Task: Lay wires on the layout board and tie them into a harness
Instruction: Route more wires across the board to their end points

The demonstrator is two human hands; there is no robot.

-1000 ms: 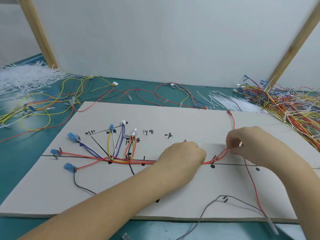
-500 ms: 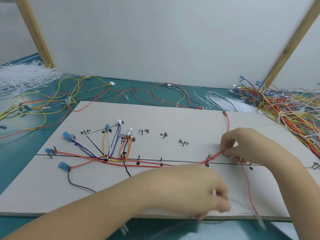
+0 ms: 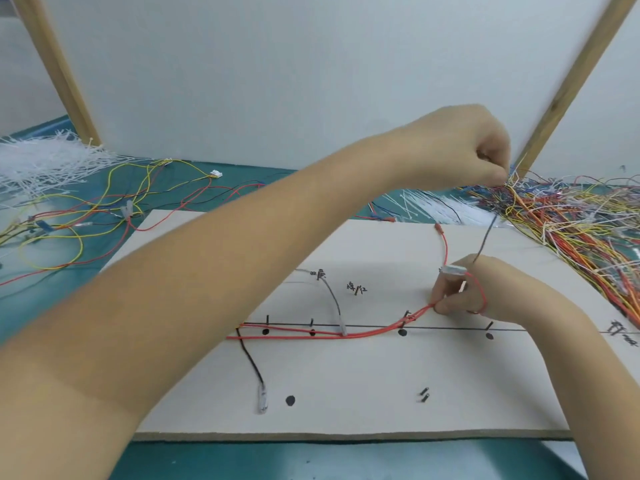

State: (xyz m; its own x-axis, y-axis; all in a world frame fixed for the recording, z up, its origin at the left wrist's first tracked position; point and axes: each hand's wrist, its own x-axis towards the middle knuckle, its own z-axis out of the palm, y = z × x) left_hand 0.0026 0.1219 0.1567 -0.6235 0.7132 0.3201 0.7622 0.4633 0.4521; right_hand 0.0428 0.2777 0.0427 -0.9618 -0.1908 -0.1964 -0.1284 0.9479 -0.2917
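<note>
The layout board [image 3: 346, 393] lies along the near edge of the teal surface [image 3: 311, 459]. Near the board's front edge lie a black wire [image 3: 250, 358] with a clear terminal and two small black pins [image 3: 424, 398]. Half a second ago the left hand [image 3: 460, 147] was low at the board's front edge; it has now lifted and reached over to the far right corner, fingers curled in a pinch on a grey wire [image 3: 486, 239] at the pile of loose wires [image 3: 571, 216]. The right hand [image 3: 485, 289] has stayed on the board near its right edge, its grip closed on the red wires [image 3: 346, 332] that run along the drawn line. White cable ties [image 3: 41, 164] remain heaped at the far left corner.
</note>
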